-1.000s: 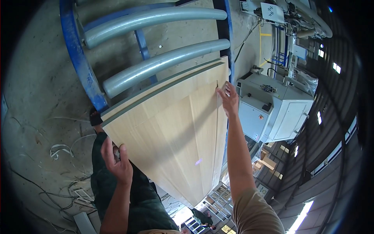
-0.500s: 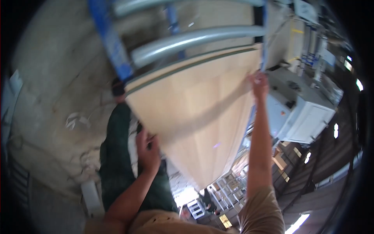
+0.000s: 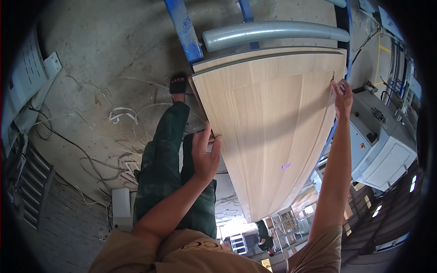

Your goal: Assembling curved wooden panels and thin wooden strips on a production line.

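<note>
A long, pale wood-grain panel [image 3: 273, 104] lies over another panel [image 3: 273, 51], whose edge shows along the far end. A small purple mark [image 3: 285, 166] is on the upper panel's face. At the panel's left edge is my left hand [image 3: 205, 157], with index finger and thumb stretched apart; its other fingers are partly hidden. My right hand [image 3: 342, 100] grips the right edge near the far corner, thumb toward the face and fingers at the side. The panels rest on a blue-framed roller conveyor [image 3: 277, 32].
To the right stands a grey machine cabinet [image 3: 387, 150]. Loose cables and a white strap [image 3: 123, 114] lie on the concrete floor at left, near a white box [image 3: 121, 202]. Another roller section [image 3: 34, 191] is at far left. A person [image 3: 264, 236] is in the distance.
The view has shifted, so the panel and both hands appear farther right. My left fingers look more stretched out along the panel edge. My right hand stays at the right edge.
</note>
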Demonstrator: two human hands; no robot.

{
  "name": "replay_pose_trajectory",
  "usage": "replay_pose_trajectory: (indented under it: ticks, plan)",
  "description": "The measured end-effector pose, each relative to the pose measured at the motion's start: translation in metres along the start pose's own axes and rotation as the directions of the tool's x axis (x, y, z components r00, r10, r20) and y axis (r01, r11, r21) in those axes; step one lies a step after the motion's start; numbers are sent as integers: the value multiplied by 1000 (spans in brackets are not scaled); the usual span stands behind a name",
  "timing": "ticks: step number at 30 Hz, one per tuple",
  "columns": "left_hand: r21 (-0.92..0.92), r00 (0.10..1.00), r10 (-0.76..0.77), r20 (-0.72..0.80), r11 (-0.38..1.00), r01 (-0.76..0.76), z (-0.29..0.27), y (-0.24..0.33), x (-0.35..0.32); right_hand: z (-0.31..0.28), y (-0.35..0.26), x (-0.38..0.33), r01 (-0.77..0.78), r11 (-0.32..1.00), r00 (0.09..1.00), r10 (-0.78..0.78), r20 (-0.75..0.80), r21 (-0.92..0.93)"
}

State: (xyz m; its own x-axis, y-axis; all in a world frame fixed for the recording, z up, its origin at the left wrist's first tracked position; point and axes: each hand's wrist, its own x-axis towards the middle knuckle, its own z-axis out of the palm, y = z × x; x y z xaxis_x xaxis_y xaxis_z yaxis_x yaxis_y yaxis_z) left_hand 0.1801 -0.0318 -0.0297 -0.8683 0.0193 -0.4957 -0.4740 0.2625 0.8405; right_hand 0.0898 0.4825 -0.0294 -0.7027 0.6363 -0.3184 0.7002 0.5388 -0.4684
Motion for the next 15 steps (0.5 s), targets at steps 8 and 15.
replay_pose_trajectory:
  ticks: [8, 15]
  plan:
    - [530, 824, 559, 91, 673, -516, -14, 63, 85, 22, -5, -16, 77, 997, 989, -73, -130, 23]
    - [550, 611, 575, 544, 305, -777, 49, 130, 171, 13, -3, -8, 145, 984, 974, -161, -161, -108]
